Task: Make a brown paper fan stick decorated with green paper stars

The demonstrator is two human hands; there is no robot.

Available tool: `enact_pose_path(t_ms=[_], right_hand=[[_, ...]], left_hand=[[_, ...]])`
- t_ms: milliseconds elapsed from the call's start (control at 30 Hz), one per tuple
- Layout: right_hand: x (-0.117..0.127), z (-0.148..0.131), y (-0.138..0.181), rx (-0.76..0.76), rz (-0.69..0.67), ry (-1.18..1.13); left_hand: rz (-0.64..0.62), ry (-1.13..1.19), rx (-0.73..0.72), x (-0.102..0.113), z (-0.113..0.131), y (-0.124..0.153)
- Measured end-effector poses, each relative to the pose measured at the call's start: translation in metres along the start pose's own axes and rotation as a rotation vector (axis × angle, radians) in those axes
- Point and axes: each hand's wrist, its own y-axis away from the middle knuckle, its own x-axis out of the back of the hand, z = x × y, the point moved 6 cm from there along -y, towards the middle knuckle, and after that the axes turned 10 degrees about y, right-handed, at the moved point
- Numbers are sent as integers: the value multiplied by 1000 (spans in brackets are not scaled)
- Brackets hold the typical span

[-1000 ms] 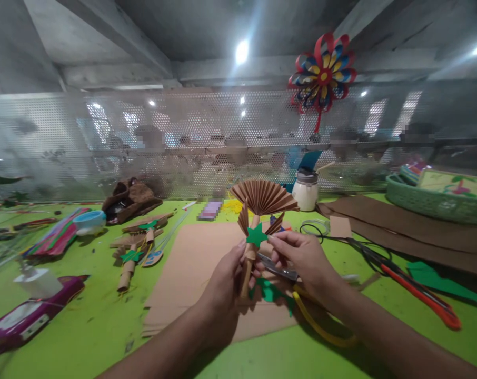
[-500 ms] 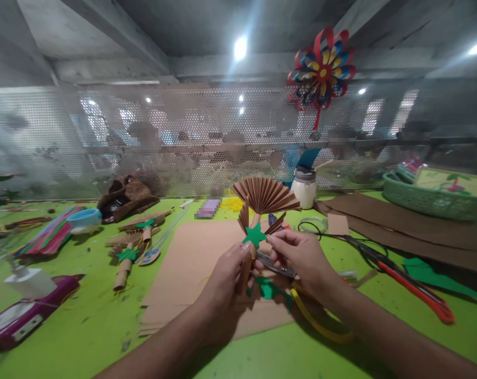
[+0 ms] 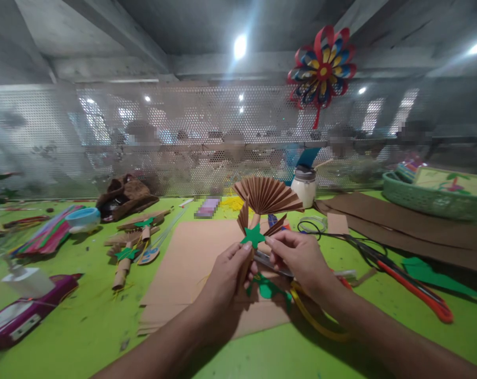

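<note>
My left hand (image 3: 232, 268) is closed around the lower stem of a brown paper palm figure, whose pleated fan (image 3: 268, 195) spreads at the top. A green paper star (image 3: 254, 236) lies against the front of the stem, below two smaller pleated pieces. With thumb and forefinger pinched, my right hand (image 3: 296, 255) holds the right tip of the star. Under the hands are scissors with yellow handles (image 3: 317, 323), partly hidden by my right hand, and green paper scraps (image 3: 268, 288) on a stack of brown paper sheets (image 3: 183, 263).
Finished-looking paper figures (image 3: 123, 258) lie left, near a blue bowl (image 3: 83, 218) and a purple power strip (image 3: 29, 310). A red-handled tool (image 3: 416, 289), brown sheets (image 3: 380, 226) and a green basket (image 3: 439, 197) are right. Behind stand a white jar (image 3: 304, 189) and perforated screen (image 3: 199, 121).
Both hands keep their grip on the paper figure and the star. The fan has shifted very slightly to the right; little else differs.
</note>
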Motion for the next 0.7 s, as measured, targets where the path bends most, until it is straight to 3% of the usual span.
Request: enact_pose_path(t_ms=[500,700], right_hand=[[0,-5,2,20,34,65],[0,-7,4,16,64,91]], left_hand=[[-61,41,-21,-11,4,5],[21,47,-60,-7,3,1]])
